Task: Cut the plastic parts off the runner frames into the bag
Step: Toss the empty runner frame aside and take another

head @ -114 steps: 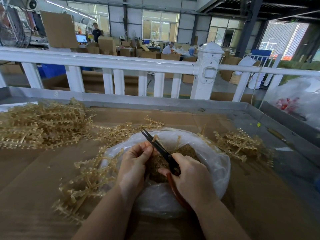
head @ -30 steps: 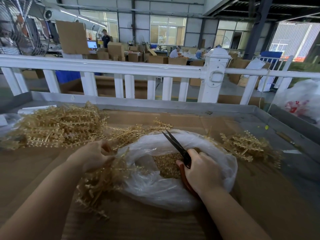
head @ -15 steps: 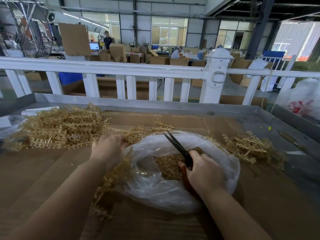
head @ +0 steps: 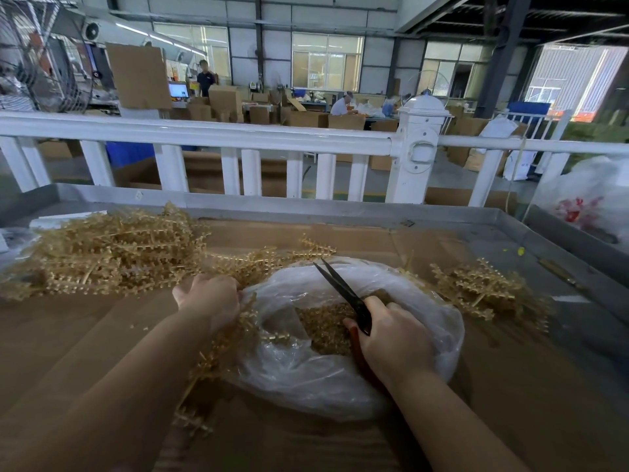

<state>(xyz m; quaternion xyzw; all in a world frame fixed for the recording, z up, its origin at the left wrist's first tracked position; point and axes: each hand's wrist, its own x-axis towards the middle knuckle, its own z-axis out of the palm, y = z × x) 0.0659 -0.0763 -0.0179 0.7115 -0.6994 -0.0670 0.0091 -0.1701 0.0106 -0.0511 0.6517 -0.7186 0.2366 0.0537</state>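
Head view: left hand clutching spiky golden runner frames, right hand gripping black-bladed scissors (over crinkly clear bag)

Across the middle of the frame we see a white railing with a capped post right of centre; beyond it, a factory hall stacked with cardboard boxes, with a lit monitor at upper left beside a standing person, and a seated worker near centre. We note tall windows along the grey back wall, a caged fan at far upper left, a dark steel column at upper right, and daylight at a bright opening on the far right.
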